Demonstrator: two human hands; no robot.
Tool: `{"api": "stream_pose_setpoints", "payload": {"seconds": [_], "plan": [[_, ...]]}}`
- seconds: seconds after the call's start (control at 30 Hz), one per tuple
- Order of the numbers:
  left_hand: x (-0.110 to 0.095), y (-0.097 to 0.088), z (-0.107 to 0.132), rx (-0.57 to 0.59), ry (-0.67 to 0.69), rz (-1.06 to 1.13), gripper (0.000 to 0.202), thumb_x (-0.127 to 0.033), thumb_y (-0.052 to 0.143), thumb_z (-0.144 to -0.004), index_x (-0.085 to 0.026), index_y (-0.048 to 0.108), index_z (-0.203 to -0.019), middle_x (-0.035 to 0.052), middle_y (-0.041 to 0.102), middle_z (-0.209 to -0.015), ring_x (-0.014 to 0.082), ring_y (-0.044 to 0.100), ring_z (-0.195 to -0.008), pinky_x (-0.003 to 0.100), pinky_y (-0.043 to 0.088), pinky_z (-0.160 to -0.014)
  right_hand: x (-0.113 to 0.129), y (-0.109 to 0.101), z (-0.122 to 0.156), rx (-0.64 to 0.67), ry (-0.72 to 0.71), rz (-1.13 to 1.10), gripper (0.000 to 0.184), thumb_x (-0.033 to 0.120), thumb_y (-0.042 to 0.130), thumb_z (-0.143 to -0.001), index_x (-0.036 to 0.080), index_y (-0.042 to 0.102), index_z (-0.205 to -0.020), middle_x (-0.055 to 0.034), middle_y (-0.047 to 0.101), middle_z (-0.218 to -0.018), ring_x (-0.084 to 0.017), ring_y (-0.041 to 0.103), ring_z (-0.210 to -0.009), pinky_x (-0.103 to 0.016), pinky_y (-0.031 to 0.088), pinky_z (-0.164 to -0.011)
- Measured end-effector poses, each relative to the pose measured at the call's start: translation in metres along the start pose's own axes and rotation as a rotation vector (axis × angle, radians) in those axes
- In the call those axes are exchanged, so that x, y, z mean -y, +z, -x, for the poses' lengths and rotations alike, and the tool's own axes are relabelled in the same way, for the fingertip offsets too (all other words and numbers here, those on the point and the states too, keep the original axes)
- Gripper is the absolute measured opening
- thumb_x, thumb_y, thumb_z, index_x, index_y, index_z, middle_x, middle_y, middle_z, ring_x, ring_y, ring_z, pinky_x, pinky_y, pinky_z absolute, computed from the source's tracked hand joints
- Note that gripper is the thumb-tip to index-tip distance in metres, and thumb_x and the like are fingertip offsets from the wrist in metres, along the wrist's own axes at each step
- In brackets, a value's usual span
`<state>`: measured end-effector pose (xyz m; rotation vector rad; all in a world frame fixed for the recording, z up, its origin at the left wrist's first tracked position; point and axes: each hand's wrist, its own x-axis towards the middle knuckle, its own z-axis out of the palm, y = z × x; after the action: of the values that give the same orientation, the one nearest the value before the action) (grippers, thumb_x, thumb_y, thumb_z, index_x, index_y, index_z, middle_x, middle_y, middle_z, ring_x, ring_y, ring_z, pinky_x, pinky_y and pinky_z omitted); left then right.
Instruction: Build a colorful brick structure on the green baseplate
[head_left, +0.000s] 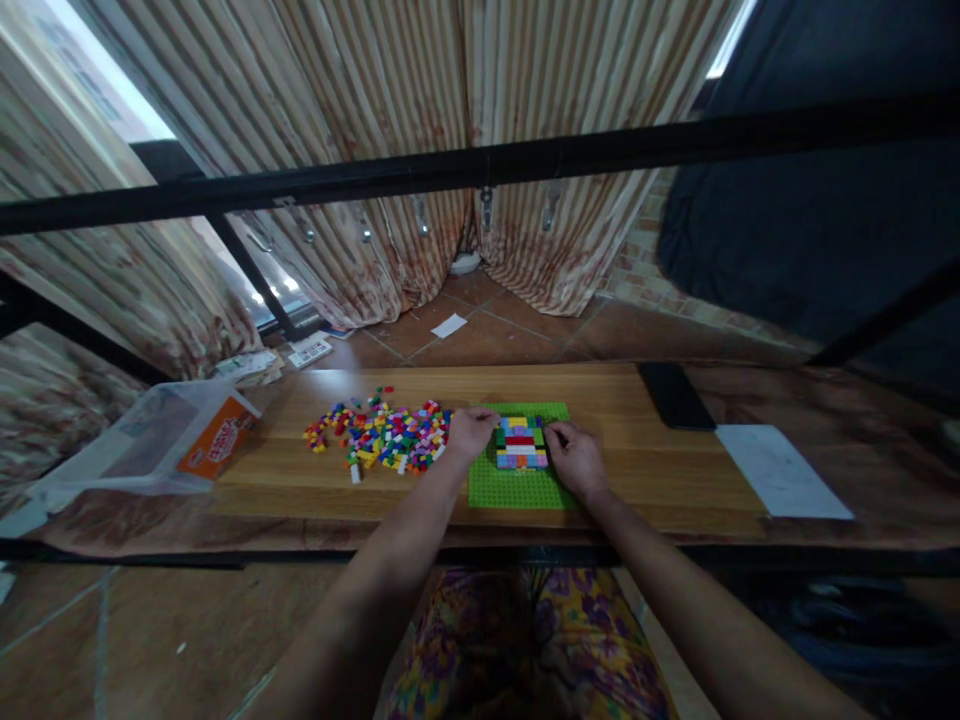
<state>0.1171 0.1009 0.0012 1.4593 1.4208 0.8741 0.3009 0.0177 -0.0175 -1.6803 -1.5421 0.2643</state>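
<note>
A green baseplate (517,487) lies on the wooden table (637,470) in front of me. On its far half stands a small block of stacked bricks (520,443) in yellow, blue, red, white and purple rows. My left hand (470,431) rests at the block's left edge with its fingers curled against it. My right hand (573,455) sits at the block's right edge, fingers bent and pinched toward the bricks. Whether either hand holds a loose brick is hidden. A heap of loose coloured bricks (382,437) spreads just left of my left hand.
A clear plastic box with an orange label (161,440) lies at the table's left end. A black phone (675,395) and a white sheet of paper (780,470) lie to the right. A black bar (480,165) crosses overhead, with striped curtains behind it.
</note>
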Motion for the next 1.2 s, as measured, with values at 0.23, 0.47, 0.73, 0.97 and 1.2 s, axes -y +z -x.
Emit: {"api": "stream_pose_setpoints", "payload": {"seconds": [0.23,0.47,0.73,0.97,1.2], "plan": [[0.005,-0.013,0.026,-0.088,0.01,0.138,0.022,-0.031,0.056,-0.08,-0.017,0.071,-0.072,0.0005,0.064,-0.064,0.0118,0.058,-0.063,0.022,0.044,-0.062,-0.001,0.0,0.0,0.007,0.001,0.066,0.035,0.041,0.042,-0.09,0.02,0.069,-0.081,-0.008,0.07,-0.081,-0.022,0.064,-0.074,-0.03,0.045,-0.07],[0.043,-0.084,0.101,-0.239,0.014,0.287,0.024,-0.034,0.065,-0.071,-0.016,0.073,-0.083,0.0012,0.067,-0.07,0.0128,0.057,-0.065,0.024,0.044,-0.063,-0.011,0.002,0.003,0.015,-0.017,0.068,0.039,0.046,0.042,-0.09,0.019,0.069,-0.084,-0.0089,0.07,-0.084,-0.022,0.064,-0.072,-0.032,0.046,-0.069],[0.079,-0.204,0.108,-0.661,-0.219,-0.24,0.03,-0.027,0.056,-0.077,-0.013,0.074,-0.097,0.0089,0.074,-0.087,0.0196,0.066,-0.08,0.027,0.048,-0.072,-0.019,0.004,0.004,0.007,-0.038,0.114,0.039,0.048,0.043,-0.089,0.02,0.07,-0.085,-0.0086,0.072,-0.085,-0.022,0.065,-0.072,-0.032,0.047,-0.069],[0.076,-0.242,0.069,-0.69,-0.317,-0.536,0.034,-0.023,0.052,-0.081,-0.016,0.073,-0.106,0.0121,0.073,-0.1,0.0237,0.067,-0.092,0.03,0.049,-0.08,-0.017,0.003,0.004,-0.008,-0.06,0.123,0.038,0.046,0.043,-0.089,0.02,0.07,-0.085,-0.0083,0.072,-0.084,-0.022,0.066,-0.073,-0.032,0.048,-0.07],[0.075,-0.242,0.05,-0.619,-0.306,-0.647,0.036,-0.018,0.047,-0.082,-0.017,0.074,-0.105,0.0153,0.072,-0.104,0.0283,0.066,-0.098,0.036,0.048,-0.086,-0.016,0.003,0.005,-0.004,-0.052,0.114,0.038,0.046,0.043,-0.089,0.019,0.07,-0.085,-0.0085,0.072,-0.085,-0.022,0.066,-0.076,-0.032,0.049,-0.073]]}}
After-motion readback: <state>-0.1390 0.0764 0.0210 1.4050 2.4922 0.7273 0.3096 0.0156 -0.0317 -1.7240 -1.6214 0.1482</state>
